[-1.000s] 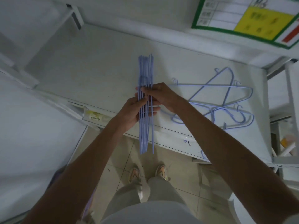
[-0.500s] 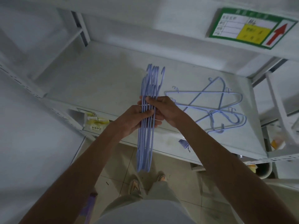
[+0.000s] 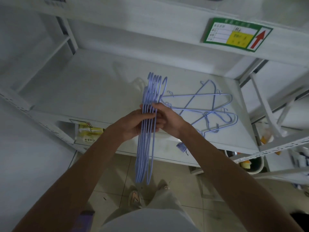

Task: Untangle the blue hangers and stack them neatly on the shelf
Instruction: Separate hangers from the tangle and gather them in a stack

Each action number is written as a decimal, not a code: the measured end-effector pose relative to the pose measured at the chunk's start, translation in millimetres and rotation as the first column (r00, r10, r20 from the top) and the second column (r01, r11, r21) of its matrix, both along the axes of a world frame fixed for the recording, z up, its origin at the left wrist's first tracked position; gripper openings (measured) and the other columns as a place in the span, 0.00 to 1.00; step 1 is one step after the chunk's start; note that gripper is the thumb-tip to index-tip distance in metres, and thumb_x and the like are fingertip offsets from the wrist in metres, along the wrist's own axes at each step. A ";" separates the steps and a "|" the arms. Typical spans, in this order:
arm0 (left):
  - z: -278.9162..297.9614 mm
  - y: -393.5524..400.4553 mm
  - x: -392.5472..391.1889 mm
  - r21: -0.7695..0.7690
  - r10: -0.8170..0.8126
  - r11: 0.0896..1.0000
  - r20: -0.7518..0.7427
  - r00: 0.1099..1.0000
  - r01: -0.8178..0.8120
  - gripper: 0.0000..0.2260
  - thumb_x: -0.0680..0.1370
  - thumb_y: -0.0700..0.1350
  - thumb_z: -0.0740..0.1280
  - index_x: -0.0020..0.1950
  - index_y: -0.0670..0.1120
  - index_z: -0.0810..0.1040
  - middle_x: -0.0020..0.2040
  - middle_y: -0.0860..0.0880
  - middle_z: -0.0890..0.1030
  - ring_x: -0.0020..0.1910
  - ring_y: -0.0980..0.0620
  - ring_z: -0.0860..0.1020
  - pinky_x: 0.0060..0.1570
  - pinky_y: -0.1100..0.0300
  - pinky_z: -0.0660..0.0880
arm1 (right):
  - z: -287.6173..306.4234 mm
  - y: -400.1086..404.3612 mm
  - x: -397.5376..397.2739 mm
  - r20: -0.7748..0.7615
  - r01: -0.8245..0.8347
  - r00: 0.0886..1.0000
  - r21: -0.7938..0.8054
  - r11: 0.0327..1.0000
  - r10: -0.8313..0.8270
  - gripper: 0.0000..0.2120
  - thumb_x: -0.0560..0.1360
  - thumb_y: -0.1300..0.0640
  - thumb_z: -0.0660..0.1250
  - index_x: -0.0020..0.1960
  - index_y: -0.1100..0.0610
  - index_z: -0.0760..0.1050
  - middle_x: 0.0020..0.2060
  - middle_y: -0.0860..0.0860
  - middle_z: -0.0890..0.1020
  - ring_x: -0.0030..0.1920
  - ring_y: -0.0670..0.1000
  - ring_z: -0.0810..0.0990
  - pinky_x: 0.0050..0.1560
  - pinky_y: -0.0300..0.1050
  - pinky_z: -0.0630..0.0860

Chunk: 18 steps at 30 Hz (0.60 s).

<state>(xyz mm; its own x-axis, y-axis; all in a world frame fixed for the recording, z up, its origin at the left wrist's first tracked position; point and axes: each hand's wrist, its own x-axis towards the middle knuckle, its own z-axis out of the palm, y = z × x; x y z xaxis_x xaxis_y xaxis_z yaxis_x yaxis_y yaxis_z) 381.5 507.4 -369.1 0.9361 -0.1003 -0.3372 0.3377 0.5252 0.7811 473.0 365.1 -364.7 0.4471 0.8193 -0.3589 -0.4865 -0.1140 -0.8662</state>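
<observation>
My two bare forearms with no sleeves, left hand (image 3: 133,124) and right hand (image 3: 168,119) ungloved, light top, pale trousers, tan-and-orange sneakers (image 3: 134,199) below the white shelf (image 3: 93,84).

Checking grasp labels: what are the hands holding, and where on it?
Both hands, left hand and right hand, clamp the bundle of blue hangers just below the hooks.
</observation>
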 end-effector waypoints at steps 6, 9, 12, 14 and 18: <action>-4.5 -5.1 7.6 -0.006 -0.039 0.999 0.003 0.999 0.039 0.09 0.79 0.43 0.69 0.54 0.40 0.86 0.53 0.37 0.86 0.51 0.44 0.86 0.48 0.53 0.83 | 4.2 -11.1 1.6 0.072 -0.012 0.997 -0.018 1.000 0.013 0.22 0.84 0.47 0.61 0.70 0.60 0.77 0.33 0.43 0.85 0.38 0.40 0.84 0.41 0.35 0.79; -10.1 -5.3 7.6 0.051 -0.043 0.998 0.012 0.999 0.043 0.10 0.76 0.45 0.71 0.53 0.42 0.87 0.52 0.37 0.86 0.51 0.43 0.86 0.46 0.54 0.83 | 4.1 -12.8 2.3 0.205 0.037 0.979 -0.099 0.994 -0.016 0.19 0.83 0.47 0.66 0.65 0.61 0.82 0.31 0.45 0.84 0.34 0.43 0.83 0.38 0.36 0.78; -15.5 -8.9 9.6 0.120 -0.047 0.992 0.031 0.998 0.043 0.12 0.75 0.46 0.74 0.55 0.42 0.86 0.54 0.35 0.85 0.53 0.39 0.85 0.48 0.53 0.83 | -0.7 -17.6 4.2 0.254 0.094 0.965 -0.127 0.987 -0.059 0.16 0.83 0.51 0.67 0.64 0.60 0.83 0.36 0.53 0.86 0.39 0.53 0.81 0.41 0.41 0.79; -16.5 -12.9 11.7 0.165 -0.066 0.985 0.048 0.997 0.057 0.14 0.73 0.47 0.76 0.56 0.43 0.86 0.55 0.35 0.85 0.54 0.37 0.85 0.50 0.52 0.82 | -3.3 -23.3 5.9 0.250 0.104 0.966 -0.123 0.987 -0.070 0.14 0.82 0.52 0.68 0.63 0.57 0.84 0.32 0.55 0.82 0.40 0.57 0.76 0.43 0.47 0.76; -13.6 -20.4 17.0 0.163 -0.134 0.979 0.065 0.989 0.122 0.13 0.76 0.47 0.74 0.58 0.44 0.86 0.57 0.36 0.84 0.57 0.38 0.84 0.52 0.53 0.82 | -2.2 -36.5 9.6 0.255 0.101 0.965 -0.124 0.987 -0.066 0.14 0.82 0.51 0.68 0.64 0.56 0.84 0.26 0.53 0.71 0.38 0.58 0.74 0.47 0.49 0.77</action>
<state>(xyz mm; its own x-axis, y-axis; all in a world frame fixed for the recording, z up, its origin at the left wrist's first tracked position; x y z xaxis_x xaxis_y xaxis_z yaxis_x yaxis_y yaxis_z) 398.5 487.0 -382.7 0.9421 -0.1723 -0.2876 0.3314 0.3493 0.8764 482.7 328.6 -366.9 0.6012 0.7271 -0.3316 -0.2693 -0.2064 -0.9407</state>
